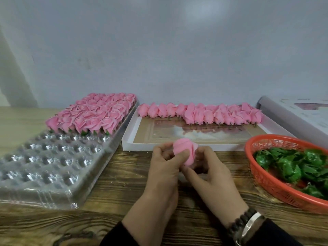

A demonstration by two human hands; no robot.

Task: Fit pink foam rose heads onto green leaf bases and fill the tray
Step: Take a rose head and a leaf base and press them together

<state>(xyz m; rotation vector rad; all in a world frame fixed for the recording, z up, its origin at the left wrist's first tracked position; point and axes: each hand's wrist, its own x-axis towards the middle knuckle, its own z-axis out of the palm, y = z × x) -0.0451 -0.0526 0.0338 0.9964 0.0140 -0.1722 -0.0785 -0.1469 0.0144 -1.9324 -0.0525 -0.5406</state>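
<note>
Holding a pink rose head (pixel 184 151) between them, the left hand (pixel 165 167) and right hand (pixel 209 173) meet above the near middle of the wooden surface (pixel 113 189), both with fingers curled and pinching the bloom; whether a leaf base is already under it is hidden by the fingers. Toward the left edge sits the clear plastic tray (pixel 53 167), its far rows filled with finished roses (pixel 92 112) and its near cups bare. Against the far edge lies a white shallow box (pixel 131 137) with a row of loose rose heads (pixel 200 113) along its far side. At the right edge an orange basket (pixel 276 185) holds green leaf bases (pixel 291 166). A watch (pixel 252 226) and dark bead bracelet (pixel 237 222) circle the right wrist.
</note>
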